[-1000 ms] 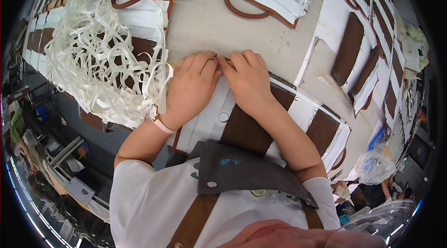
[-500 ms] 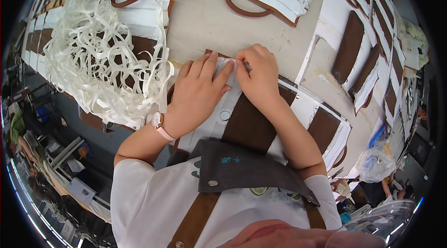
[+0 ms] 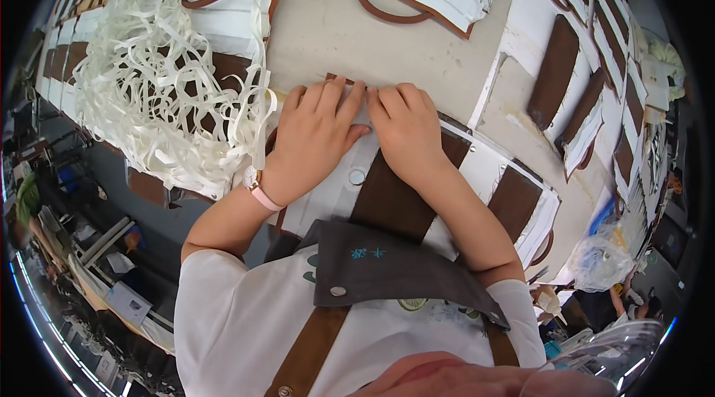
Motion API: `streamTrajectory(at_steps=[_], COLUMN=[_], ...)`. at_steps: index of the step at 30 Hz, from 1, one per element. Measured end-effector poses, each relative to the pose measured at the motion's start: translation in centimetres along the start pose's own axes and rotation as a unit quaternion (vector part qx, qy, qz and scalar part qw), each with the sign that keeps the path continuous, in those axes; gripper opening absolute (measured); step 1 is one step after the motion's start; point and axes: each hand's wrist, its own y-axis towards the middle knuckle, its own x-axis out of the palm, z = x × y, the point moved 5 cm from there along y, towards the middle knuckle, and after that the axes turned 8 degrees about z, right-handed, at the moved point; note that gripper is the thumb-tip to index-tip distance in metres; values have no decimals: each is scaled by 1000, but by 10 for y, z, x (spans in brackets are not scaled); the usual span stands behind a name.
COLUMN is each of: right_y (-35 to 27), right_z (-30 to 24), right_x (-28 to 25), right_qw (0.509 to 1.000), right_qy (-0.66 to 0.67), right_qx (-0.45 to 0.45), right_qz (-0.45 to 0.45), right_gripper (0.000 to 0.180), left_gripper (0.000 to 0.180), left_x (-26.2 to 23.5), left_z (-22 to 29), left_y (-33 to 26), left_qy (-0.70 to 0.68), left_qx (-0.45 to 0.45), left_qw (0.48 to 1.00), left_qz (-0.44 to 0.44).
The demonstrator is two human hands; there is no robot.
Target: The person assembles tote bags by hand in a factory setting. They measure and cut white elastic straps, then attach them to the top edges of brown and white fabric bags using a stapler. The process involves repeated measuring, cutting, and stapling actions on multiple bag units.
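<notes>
A bag panel (image 3: 393,199) lies in front of me, white lining fabric with a broad dark brown band and a round metal snap (image 3: 357,177) beside the band. My left hand (image 3: 314,132) rests flat on the panel's white part, fingers stretched towards its far edge and thumb out to the side. Close beside it, my right hand (image 3: 408,129) lies palm down over the brown band and the far edge, its fingertips pressing there. The index fingers of both hands nearly meet. What lies beneath the palms is hidden.
A tangled heap of white tape strips (image 3: 164,91) is piled left of my hands. Another panel with a brown handle (image 3: 395,16) lies at the far side. More brown and white panels (image 3: 555,73) cover the right, near a clear plastic bag (image 3: 602,263).
My right hand has gone from a pinch at the far edge to lying flatter on the panel. My left hand has shifted slightly, its thumb now further from the fingers.
</notes>
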Motion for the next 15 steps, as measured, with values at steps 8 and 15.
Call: streamTrajectory(at_steps=[8, 15], right_y=[-8, 2], right_z=[34, 43], right_x=[-13, -9], right_qw=[965, 946], right_qy=[101, 189], right_qx=[240, 254], right_qz=[-25, -69], right_gripper=[19, 5], left_gripper=[57, 51], left_x=[-2, 6], left_z=[14, 26], left_y=[9, 1], left_qy=[76, 5], left_qx=[4, 34], left_qw=[997, 999], left_qz=[2, 0])
